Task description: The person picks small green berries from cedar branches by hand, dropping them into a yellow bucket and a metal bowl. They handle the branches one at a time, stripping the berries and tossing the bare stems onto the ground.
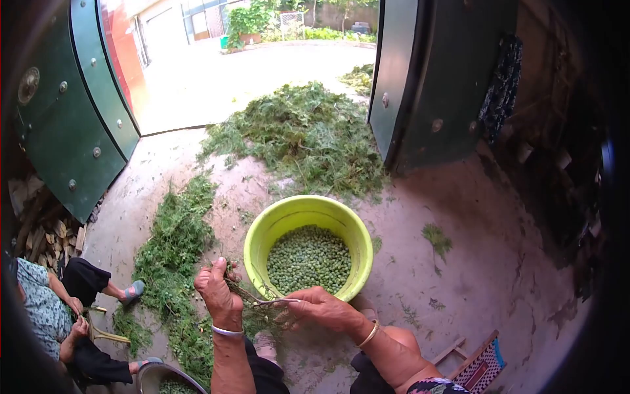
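My left hand (220, 295), with a pale bangle at the wrist, is closed around the upper left end of a thin branch (252, 300) with sparse leaves. The branch's pale bare end lies in my right hand (321, 308), whose fingers are pressed together on it. Both hands are at the near edge of a yellow-green bucket (364, 253). Inside the bucket lie many small round green fruits (308, 259). A small reddish bit shows beside my left fingertips.
Leafy cuttings form a large pile (302, 134) beyond the bucket and a strip (174, 243) to its left. Another person (46, 302) sits at the left by a metal basin (154, 375). A woven seat (482, 364) stands lower right. Green doors (433, 79) flank the doorway.
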Available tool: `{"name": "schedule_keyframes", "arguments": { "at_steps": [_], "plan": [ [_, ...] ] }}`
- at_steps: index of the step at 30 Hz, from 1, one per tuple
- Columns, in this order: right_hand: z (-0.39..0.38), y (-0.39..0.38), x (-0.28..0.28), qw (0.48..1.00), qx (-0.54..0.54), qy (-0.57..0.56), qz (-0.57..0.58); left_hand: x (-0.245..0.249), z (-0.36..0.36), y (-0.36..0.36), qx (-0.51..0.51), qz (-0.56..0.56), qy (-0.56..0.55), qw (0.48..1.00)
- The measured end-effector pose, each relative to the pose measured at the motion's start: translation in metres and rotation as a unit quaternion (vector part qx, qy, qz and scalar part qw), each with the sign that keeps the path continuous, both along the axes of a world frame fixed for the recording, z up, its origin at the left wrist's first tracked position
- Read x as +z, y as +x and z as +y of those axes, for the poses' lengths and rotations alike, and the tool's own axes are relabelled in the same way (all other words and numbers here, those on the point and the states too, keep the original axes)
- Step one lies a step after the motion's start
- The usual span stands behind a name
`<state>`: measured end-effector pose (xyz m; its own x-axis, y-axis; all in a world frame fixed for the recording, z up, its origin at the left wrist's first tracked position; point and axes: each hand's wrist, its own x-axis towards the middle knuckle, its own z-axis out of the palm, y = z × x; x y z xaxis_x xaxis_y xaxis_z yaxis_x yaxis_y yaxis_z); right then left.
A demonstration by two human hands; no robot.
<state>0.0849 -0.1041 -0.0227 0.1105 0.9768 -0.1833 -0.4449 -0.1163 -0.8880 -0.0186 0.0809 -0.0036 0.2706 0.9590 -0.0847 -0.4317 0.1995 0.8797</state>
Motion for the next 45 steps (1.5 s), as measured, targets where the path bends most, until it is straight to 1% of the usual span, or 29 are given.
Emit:
{"name": "schedule_keyframes", "arguments": {
  "at_steps": [1, 2, 4, 5, 7, 8, 9, 11, 13, 15, 16, 18, 19, 21, 22, 23, 24, 25, 27, 28, 29, 31, 32, 33, 35, 36, 38, 41, 45],
  "plan": [
    [-0.001, 0.001, -0.001, 0.999, 0.015, 0.010, 0.028, -0.002, 0.001, 0.000, 0.000, 0.001, -0.001, 1.000],
    [-0.001, 0.000, 0.003, 0.999, 0.015, 0.009, 0.029, -0.005, 0.003, 0.000, 0.021, 0.001, 0.010, 1.000],
    [-0.003, -0.001, 0.014, 0.994, -0.034, 0.067, -0.083, -0.013, 0.008, 0.001, 0.041, 0.002, 0.020, 0.999],
    [-0.001, -0.002, 0.010, 0.994, -0.035, 0.067, -0.083, -0.020, 0.010, 0.001, 0.039, 0.009, 0.036, 0.999],
    [0.006, -0.006, 0.009, 0.983, -0.093, 0.015, -0.159, -0.022, 0.009, 0.003, 0.035, 0.017, 0.053, 0.998],
    [0.002, -0.004, 0.013, 0.982, -0.117, -0.055, -0.140, -0.022, 0.007, 0.004, 0.012, 0.012, 0.038, 0.999],
    [0.002, -0.004, 0.018, 0.982, -0.118, -0.056, -0.139, -0.020, 0.003, 0.005, -0.011, 0.007, 0.022, 1.000],
    [0.001, -0.004, 0.023, 0.979, -0.187, -0.046, -0.061, -0.010, -0.008, 0.011, -0.019, 0.006, 0.003, 1.000],
    [0.002, -0.003, 0.017, 0.981, -0.188, -0.028, -0.040, 0.000, -0.014, 0.012, -0.027, 0.004, -0.014, 1.000],
    [0.000, -0.001, 0.015, 0.979, -0.192, -0.059, -0.046, 0.005, -0.016, 0.011, -0.093, 0.018, -0.023, 0.995],
    [0.001, 0.000, 0.011, 0.978, -0.193, -0.060, -0.045, 0.004, -0.016, 0.011, -0.094, 0.018, -0.023, 0.995],
    [0.001, 0.002, 0.003, 0.978, -0.203, -0.034, 0.032, 0.000, -0.015, 0.011, -0.105, 0.030, 0.007, 0.994],
    [0.001, 0.002, 0.003, 0.978, -0.203, -0.034, 0.032, 0.001, -0.016, 0.011, -0.106, 0.030, 0.007, 0.994],
    [0.001, 0.002, 0.006, 0.963, -0.268, -0.024, -0.024, 0.004, -0.018, 0.012, -0.095, 0.029, 0.022, 0.995],
    [0.002, 0.002, 0.003, 0.963, -0.268, -0.024, -0.024, 0.006, -0.020, 0.012, -0.096, 0.029, 0.022, 0.995],
    [0.003, 0.003, -0.003, 0.944, -0.281, -0.012, -0.175, 0.009, -0.021, 0.013, -0.082, 0.043, 0.033, 0.995],
    [0.004, 0.002, -0.008, 0.902, -0.287, 0.000, -0.321, 0.010, -0.023, 0.014, -0.069, 0.058, 0.045, 0.995],
    [0.005, -0.001, -0.009, 0.902, -0.288, 0.000, -0.321, 0.008, -0.023, 0.014, -0.069, 0.058, 0.045, 0.995],
    [0.006, -0.005, -0.013, 0.814, -0.271, 0.019, -0.514, 0.002, -0.025, 0.014, -0.067, 0.111, 0.118, 0.984],
    [0.007, -0.008, -0.014, 0.825, -0.246, 0.023, -0.508, 0.001, -0.027, 0.015, -0.067, 0.111, 0.118, 0.984],
    [0.008, -0.010, -0.014, 0.825, -0.246, 0.023, -0.508, -0.001, -0.032, 0.017, -0.080, 0.106, 0.114, 0.985],
    [0.009, -0.015, -0.012, 0.840, -0.177, -0.071, -0.508, -0.003, -0.041, 0.020, -0.093, 0.101, 0.110, 0.984],
    [0.010, -0.016, -0.012, 0.832, -0.155, -0.114, -0.521, -0.003, -0.045, 0.022, -0.107, 0.104, 0.109, 0.983],
    [0.010, -0.017, -0.011, 0.831, -0.155, -0.114, -0.521, -0.002, -0.048, 0.024, -0.121, 0.107, 0.109, 0.981],
    [0.010, -0.017, -0.010, 0.822, -0.124, -0.161, -0.532, -0.001, -0.050, 0.024, -0.129, 0.112, 0.105, 0.980],
    [0.011, -0.018, -0.012, 0.822, -0.124, -0.161, -0.532, -0.002, -0.049, 0.024, -0.132, 0.110, 0.113, 0.979],
    [0.011, -0.018, -0.019, 0.843, -0.161, -0.103, -0.503, -0.001, -0.048, 0.024, -0.135, 0.106, 0.122, 0.978],
    [0.010, -0.018, -0.007, 0.854, -0.164, -0.119, -0.480, 0.001, -0.047, 0.024, -0.138, 0.100, 0.116, 0.979],
    [0.011, -0.021, -0.005, 0.850, -0.172, -0.143, -0.477, -0.003, -0.041, 0.021, -0.143, 0.128, 0.132, 0.973]
  ]
}}
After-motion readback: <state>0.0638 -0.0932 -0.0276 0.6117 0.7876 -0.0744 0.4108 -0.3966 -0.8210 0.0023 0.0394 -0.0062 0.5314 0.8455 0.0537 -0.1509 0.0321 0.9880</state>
